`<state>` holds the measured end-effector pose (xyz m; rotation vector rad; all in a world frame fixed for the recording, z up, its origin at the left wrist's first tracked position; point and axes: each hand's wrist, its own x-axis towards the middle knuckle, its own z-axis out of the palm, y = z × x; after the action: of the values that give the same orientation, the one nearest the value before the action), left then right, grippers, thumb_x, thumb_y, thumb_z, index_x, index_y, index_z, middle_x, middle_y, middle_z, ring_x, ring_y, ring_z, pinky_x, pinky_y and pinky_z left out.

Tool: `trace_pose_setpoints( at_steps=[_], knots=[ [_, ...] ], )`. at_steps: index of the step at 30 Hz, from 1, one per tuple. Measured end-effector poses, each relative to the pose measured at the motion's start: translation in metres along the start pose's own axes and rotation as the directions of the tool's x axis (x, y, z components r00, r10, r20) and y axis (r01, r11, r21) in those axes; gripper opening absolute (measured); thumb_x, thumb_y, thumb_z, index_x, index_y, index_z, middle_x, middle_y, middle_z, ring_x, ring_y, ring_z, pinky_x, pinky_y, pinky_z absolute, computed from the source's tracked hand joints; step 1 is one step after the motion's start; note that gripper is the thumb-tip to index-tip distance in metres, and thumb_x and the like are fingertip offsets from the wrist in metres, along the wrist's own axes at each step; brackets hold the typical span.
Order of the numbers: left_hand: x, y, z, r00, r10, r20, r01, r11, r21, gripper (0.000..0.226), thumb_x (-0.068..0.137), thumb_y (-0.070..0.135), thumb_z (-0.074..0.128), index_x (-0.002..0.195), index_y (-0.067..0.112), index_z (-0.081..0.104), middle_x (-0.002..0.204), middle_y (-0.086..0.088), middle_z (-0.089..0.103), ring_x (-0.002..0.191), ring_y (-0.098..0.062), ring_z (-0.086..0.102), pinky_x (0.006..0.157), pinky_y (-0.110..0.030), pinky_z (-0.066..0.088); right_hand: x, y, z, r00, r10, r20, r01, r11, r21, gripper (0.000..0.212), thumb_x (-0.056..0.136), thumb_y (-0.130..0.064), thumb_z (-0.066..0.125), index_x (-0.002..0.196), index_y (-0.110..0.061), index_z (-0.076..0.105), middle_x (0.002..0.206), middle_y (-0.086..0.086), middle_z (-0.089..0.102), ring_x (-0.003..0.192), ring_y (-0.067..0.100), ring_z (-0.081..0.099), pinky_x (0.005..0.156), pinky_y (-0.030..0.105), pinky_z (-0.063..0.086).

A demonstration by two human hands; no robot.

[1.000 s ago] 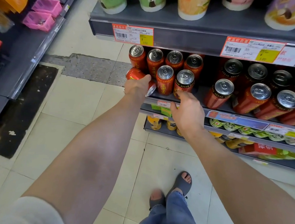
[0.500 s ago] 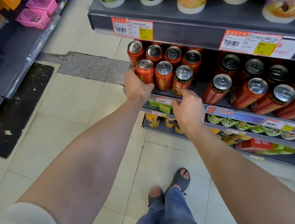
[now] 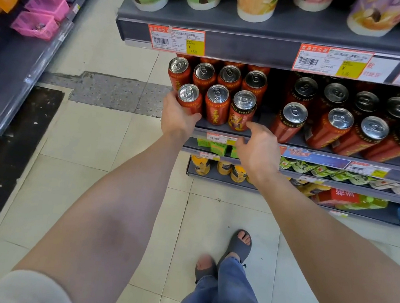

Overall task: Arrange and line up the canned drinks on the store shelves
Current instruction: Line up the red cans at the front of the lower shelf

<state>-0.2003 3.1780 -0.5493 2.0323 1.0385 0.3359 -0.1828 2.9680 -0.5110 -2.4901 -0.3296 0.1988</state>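
On my remote feed, both bare forearms stretch from the bottom of the frame toward the grey middle shelf (image 3: 263, 121), where the red canned drinks stand at its left end. The left hand (image 3: 176, 117) wraps the lower body of the front-left can (image 3: 189, 98), thumb on its right side and fingers curled behind its left. The right hand (image 3: 257, 148) hovers palm down at the shelf rail, holding nothing, its fingers loosely spread. Its forefinger points at the base of the front-right can (image 3: 242, 110); I cannot tell whether it touches. A middle can (image 3: 216, 104) stands upright between the two, silver lid up, close to both. Four more cans (image 3: 229, 75) line up behind them. Black-collared cans (image 3: 347, 129) fill the shelf to the right.
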Motion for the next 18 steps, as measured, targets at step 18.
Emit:
trace_pose_setpoints(
  at_steps=[18],
  knots=[
    [0.003,0.013,-0.008,0.999,-0.016,0.052,0.017,1.000,-0.019,0.077,0.073,0.021,0.091,0.138,0.016,0.049,0.136,-0.003,0.063,0.127,-0.021,0.059,0.108,-0.039,0.048,0.016,0.007,-0.002,0.990,0.137,-0.033,-0.134,0.989,0.060,0.043,0.093,-0.026,0.067,0.132,-0.007,0.061,0.125,0.013,0.065,0.114,0.031,0.062,0.087,0.037,0.051]
  ],
)
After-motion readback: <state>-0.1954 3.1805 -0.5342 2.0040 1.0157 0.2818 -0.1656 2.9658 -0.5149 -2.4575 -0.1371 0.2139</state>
